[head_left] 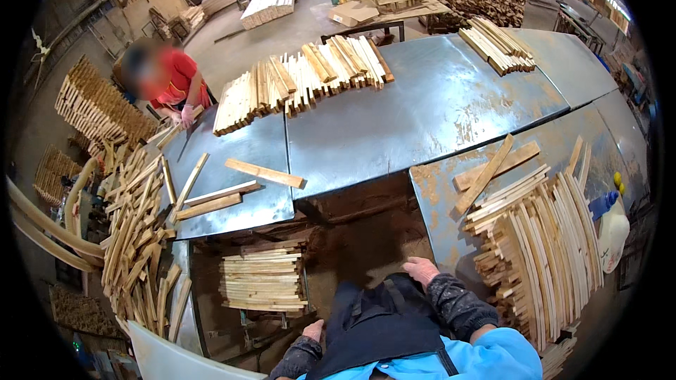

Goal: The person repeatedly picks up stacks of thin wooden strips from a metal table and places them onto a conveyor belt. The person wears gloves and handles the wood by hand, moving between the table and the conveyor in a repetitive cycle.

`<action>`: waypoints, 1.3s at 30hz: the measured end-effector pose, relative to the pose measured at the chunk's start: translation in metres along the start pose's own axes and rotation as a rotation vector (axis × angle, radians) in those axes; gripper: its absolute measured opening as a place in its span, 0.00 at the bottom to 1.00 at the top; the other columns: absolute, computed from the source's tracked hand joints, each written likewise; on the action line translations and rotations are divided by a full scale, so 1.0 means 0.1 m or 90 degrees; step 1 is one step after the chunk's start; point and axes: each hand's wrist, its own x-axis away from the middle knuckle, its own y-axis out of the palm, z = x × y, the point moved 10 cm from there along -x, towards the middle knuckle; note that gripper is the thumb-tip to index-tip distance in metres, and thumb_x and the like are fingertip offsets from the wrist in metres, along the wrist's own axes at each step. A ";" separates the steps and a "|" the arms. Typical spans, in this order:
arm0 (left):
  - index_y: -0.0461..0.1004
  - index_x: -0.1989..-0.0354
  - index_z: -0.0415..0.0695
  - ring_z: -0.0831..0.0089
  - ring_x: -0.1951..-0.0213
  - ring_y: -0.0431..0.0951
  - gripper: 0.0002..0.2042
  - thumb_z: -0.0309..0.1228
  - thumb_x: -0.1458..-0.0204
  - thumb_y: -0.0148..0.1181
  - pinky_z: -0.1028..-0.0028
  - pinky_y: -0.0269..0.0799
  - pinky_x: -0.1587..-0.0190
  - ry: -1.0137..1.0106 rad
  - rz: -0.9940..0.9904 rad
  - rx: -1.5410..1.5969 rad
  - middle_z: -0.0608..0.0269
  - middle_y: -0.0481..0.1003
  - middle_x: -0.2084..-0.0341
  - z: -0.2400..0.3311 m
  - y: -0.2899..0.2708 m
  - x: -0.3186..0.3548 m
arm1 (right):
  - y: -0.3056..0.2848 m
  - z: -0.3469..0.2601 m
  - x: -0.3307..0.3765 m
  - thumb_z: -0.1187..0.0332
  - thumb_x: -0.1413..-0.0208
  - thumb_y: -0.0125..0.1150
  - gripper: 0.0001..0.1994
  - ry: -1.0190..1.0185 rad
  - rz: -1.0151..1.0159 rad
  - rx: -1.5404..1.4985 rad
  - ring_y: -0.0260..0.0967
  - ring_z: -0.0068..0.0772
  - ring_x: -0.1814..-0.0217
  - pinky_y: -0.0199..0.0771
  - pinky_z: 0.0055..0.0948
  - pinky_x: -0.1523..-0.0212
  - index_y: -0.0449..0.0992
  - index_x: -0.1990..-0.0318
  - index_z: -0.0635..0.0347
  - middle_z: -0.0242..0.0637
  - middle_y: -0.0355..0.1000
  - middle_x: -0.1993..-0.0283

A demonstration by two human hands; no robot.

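Note:
My right hand [421,271] hangs by the near edge of the right metal table, fingers loosely apart and nothing in it. Low beside my dark apron is my left hand [315,330]; its fingers are mostly hidden. Nearest to it, a stack of wooden strips [262,278] lies on a low stand in the gap between the tables. To the right, a large stack of wooden strips [546,246] sits on the table. Two loose boards cross behind it, the upper one a narrow strip [486,174]. A single wooden strip [265,173] lies on the table ahead.
A heap of loose strips [137,225] fills the left side. Across the metal table [366,134] lie a long row of strips [303,74] and a smaller bundle [497,46]. A co-worker in red [179,77] handles wood at the far left. A white jug [614,236] stands at the right.

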 end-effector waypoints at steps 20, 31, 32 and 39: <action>0.81 0.40 0.38 0.78 0.58 0.78 0.18 0.37 0.32 0.64 0.76 0.74 0.54 0.281 -0.066 0.472 0.68 0.81 0.57 4.57 -1.49 -1.56 | -0.43 -2.52 -3.16 0.45 0.36 0.63 0.37 0.049 -0.077 0.227 0.66 0.59 0.24 0.66 0.42 0.25 0.75 0.33 0.70 0.60 0.69 0.26; 0.79 0.38 0.34 0.70 0.46 0.79 0.23 0.41 0.33 0.64 0.70 0.73 0.40 0.244 -0.021 0.286 0.55 0.83 0.48 5.60 -1.36 -2.08 | -2.04 -4.69 -5.95 0.50 0.44 0.73 0.50 -0.080 0.289 0.359 0.64 0.65 0.27 0.66 0.53 0.27 0.52 0.20 0.60 0.61 0.67 0.29; 0.80 0.38 0.35 0.69 0.44 0.80 0.23 0.40 0.33 0.64 0.70 0.73 0.39 0.222 -0.028 0.258 0.55 0.83 0.47 5.71 -1.36 -2.05 | -2.18 -4.88 -6.26 0.50 0.44 0.73 0.51 -0.096 0.316 0.383 0.62 0.65 0.26 0.65 0.53 0.26 0.51 0.19 0.59 0.60 0.66 0.29; 0.79 0.39 0.34 0.71 0.46 0.81 0.19 0.34 0.31 0.63 0.70 0.75 0.41 0.198 -0.037 0.394 0.58 0.83 0.48 6.60 -1.35 -2.38 | -2.84 -5.80 -7.66 0.40 0.48 0.75 0.60 0.046 0.300 0.581 0.48 0.58 0.15 0.53 0.54 0.20 0.45 0.15 0.54 0.56 0.48 0.16</action>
